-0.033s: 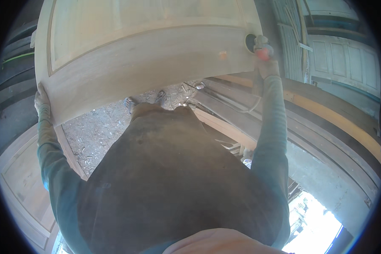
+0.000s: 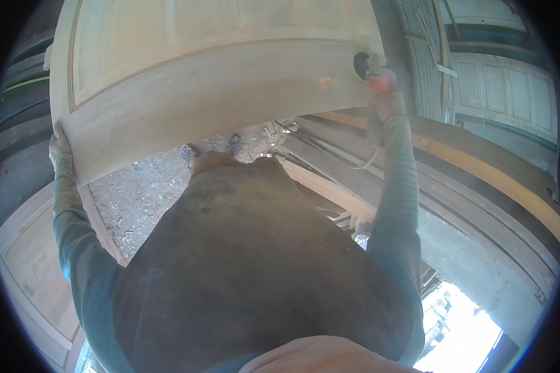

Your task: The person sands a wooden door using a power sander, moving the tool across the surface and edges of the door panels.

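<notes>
A big pale wooden door (image 2: pixel 218 93) with a recessed panel stands tilted in front of me. My left hand (image 2: pixel 60 152) grips its left edge, fingers wrapped around the wood. My right hand (image 2: pixel 387 102) is raised at the door's right edge and holds a small power sander (image 2: pixel 372 67) with a round dark pad and an orange part, pressed against the door's face. A thin cable (image 2: pixel 364 163) hangs down from the tool beside my right forearm. My body in a dark apron fills the lower middle of the view.
Another pale panelled door (image 2: pixel 25 261) lies at the lower left. Long wooden frames and planks (image 2: pixel 479 174) are stacked on the right, with a white panelled door (image 2: pixel 507 93) behind them. Wood chips (image 2: pixel 140 193) cover the ground by my shoes (image 2: pixel 190 152).
</notes>
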`<state>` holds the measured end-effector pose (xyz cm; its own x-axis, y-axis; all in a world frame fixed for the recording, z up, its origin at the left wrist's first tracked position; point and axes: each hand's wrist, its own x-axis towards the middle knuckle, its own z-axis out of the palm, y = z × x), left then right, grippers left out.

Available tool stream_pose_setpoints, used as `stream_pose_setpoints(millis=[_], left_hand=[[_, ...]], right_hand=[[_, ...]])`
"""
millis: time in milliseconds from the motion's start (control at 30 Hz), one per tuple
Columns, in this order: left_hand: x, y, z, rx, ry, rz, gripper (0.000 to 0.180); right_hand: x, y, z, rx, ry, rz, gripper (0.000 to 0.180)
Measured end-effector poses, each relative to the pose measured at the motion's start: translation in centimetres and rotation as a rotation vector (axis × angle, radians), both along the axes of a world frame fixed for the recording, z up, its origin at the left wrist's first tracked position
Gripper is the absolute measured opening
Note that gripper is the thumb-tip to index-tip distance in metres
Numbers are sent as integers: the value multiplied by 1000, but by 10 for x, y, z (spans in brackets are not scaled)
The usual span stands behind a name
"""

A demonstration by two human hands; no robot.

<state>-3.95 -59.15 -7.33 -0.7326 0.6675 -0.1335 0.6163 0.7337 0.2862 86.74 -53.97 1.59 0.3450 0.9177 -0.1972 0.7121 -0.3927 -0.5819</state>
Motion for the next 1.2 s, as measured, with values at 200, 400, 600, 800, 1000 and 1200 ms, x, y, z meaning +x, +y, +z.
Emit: stream_pose_setpoints(millis=[200, 400, 600, 800, 1000, 1200], left_hand=[[-22, -24, -4, -22, 14, 13, 94], [-18, -9, -2, -11, 33, 40, 95], [-35, -17, -10, -58, 16, 32, 94], [-28, -13, -10, -57, -7, 57, 98], [-43, -12, -21, -81, -10, 53, 99], [-39, -12, -22, -65, -12, 13, 100]], right_hand=[[-22, 33, 6, -95, -194, 43, 52], [-49, 58, 19, -76, -126, 144, 52], [-166, 7, 27, 67, -203, 382, 63], [-65, 1, 34, -184, -100, 5, 51], [-85, -59, -6, 108, -298, 204, 50], [-84, -42, 33, -190, -20, -68, 55]])
